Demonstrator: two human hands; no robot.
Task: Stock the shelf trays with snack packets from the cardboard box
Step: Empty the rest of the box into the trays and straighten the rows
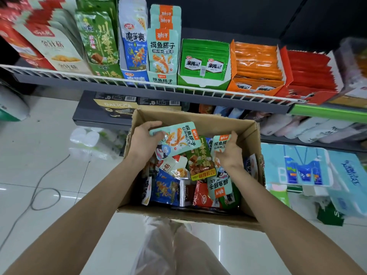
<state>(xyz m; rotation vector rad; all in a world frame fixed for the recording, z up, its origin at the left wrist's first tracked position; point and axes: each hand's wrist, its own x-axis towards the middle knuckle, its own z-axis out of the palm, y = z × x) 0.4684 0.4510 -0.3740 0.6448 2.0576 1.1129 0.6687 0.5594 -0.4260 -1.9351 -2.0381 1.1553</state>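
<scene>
An open cardboard box (248, 133) stands on the floor below the shelf, full of mixed snack packets. My left hand (144, 139) grips a pale teal packet (178, 140) by its left end, lifted above the pile. My right hand (229, 150) holds a second pale teal packet (220, 144) of the same kind, upright at the box's right side. On the shelf above, a matching teal tray (164, 79) holds the same packets, between a blue-and-white tray (135, 76) and a green tray (200, 82).
The white wire shelf rail (178, 89) runs across in front of the trays. Orange (256, 86) and red (309, 94) trays sit further right. Tissue packs (297, 165) lie right of the box. A grey cable (39, 185) crosses the tiled floor at left.
</scene>
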